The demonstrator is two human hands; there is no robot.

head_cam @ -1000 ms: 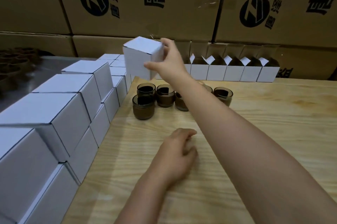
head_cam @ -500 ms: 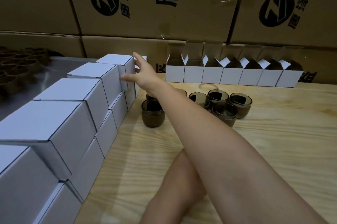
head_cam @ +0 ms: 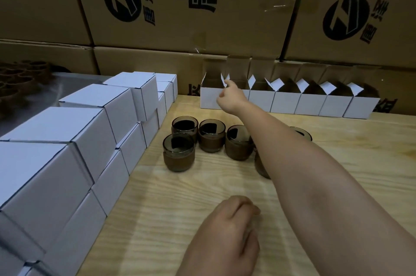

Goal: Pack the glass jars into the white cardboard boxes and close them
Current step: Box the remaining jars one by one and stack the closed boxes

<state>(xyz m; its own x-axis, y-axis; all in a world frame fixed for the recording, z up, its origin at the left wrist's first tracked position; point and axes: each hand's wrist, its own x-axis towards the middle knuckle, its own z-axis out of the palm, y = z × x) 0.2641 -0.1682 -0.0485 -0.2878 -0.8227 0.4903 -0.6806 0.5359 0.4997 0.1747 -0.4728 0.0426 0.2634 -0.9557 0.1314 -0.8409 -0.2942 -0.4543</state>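
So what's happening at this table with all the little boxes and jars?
A person is packing brown glass jars into small white boxes. Their right hand reaches to the back of the wooden table, fingers straight, at the left end of a row of open boxes. The left hand rests loosely curled on the table, holding nothing. Several jars stand unpacked in the middle, and closed boxes are stacked along the left.

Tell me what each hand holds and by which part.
The left hand holds nothing. The fingers of the right hand reach a flap of an open box; a pinch cannot be told.
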